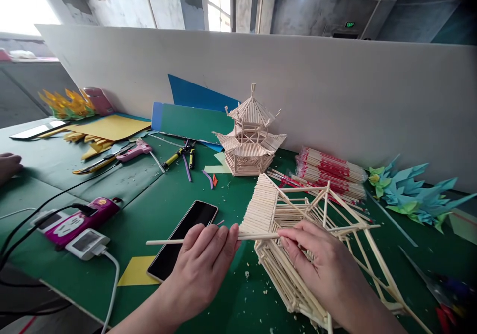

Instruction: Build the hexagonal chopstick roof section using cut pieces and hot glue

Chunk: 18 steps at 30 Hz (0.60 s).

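A thin wooden stick (164,242) lies level across both hands. My left hand (203,267) is closed round its middle, and the stick's left end sticks out over the phone. With thumb and fingertips, my right hand (316,254) pinches the right end. Just beneath that hand sits an unfinished stick frame (294,279), with one sloped panel (261,205) covered in sticks laid side by side and open beams elsewhere. My right hand and forearm hide part of this frame. Behind it stands a two-tiered stick pavilion (251,140).
Left of my hands are a black phone (190,229), a purple power strip (80,222) with cables and a pink glue gun (136,151). Pliers (175,156), bundled sticks (330,175) and blue paper foliage (413,190) lie farther back. Scissors (428,279) are at right. Another person's hand (9,167) rests far left.
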### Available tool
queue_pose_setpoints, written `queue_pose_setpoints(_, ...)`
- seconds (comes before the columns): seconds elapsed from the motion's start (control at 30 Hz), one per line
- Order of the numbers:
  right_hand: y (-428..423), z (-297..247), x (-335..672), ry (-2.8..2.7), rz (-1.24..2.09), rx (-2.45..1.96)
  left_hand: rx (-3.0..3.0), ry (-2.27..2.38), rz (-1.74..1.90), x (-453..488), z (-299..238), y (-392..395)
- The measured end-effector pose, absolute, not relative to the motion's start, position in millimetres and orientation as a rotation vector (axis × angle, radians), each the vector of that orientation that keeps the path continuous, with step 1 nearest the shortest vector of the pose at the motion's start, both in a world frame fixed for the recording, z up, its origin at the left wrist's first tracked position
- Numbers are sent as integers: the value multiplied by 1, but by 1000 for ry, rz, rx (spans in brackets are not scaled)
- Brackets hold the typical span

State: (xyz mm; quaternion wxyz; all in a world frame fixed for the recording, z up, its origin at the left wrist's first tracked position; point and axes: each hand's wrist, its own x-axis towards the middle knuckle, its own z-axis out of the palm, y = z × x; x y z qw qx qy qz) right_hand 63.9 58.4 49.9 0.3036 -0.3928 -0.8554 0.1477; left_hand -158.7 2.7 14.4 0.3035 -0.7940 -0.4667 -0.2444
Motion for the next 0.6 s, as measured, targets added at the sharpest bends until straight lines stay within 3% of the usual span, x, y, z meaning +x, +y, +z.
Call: queue_pose_setpoints(0.6, 61, 56, 62, -2349, 203, -939, -2106, -1338, -783, -152, 29, 4)
